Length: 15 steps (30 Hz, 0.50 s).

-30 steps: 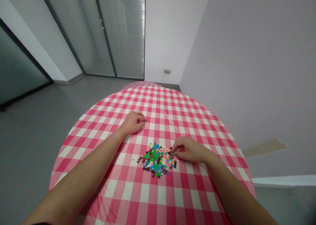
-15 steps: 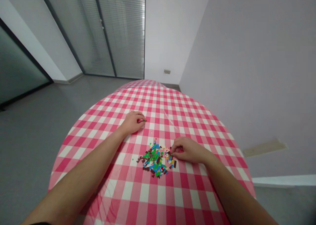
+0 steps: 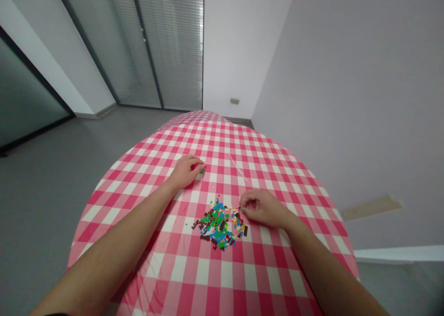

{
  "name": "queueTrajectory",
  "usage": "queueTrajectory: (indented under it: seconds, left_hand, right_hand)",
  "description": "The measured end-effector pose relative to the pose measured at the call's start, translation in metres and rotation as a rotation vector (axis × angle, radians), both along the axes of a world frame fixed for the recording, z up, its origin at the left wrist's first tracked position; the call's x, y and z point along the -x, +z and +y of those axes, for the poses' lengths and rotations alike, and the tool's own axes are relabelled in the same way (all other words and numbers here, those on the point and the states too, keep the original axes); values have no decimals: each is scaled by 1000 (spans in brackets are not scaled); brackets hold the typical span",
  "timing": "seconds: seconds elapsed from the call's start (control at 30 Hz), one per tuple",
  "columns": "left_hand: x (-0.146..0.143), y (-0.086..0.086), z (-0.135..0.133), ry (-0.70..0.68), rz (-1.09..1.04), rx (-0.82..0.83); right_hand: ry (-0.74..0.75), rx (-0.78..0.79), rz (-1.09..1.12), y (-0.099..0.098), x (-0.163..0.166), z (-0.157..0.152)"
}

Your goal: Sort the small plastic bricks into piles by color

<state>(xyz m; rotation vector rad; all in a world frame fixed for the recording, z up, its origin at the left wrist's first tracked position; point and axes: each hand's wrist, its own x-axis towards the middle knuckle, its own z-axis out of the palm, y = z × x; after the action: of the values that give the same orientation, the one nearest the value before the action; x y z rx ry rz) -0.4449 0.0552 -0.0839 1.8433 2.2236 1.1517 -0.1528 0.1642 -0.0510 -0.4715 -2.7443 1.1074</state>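
A heap of tiny coloured bricks [image 3: 219, 226], green, blue, brown and yellow, lies on a table with a red-and-white checked cloth [image 3: 222, 270]. My right hand [image 3: 261, 206] rests at the heap's right edge, fingers curled in a pinch; what it pinches is too small to name. My left hand [image 3: 185, 169] lies farther back on the cloth, fingers curled over a small green piece [image 3: 201, 170] at its fingertips.
A thin clear strip [image 3: 239, 168] lies on the cloth behind the heap. The table's round edge drops to grey floor on the left. A pale wall runs close along the right, and glass doors with blinds stand at the back.
My right hand has pulled slightly back and up from the heap's edge, fingers still pinched. My left hand has stayed almost still beside the green piece.
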Motion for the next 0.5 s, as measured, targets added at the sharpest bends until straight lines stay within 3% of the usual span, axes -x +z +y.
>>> queueTrajectory:
  seconds: [0.17,0.27,0.4,0.5]
  left_hand:
    - [-12,9,-1,-5,-29,-43]
    - [-35,15,0,-116,-19,-94]
    - [-71,22,-1,-330,14,-44]
    - [-85,24,-2,-355,-6,5]
  right_hand:
    - [-233,-29,184,-12,10,-4]
    - [-347,33,286,-20,17,-9]
    - [-384,162,396,-26,22,-13]
    - [-368,220,399,-28,21,-12]
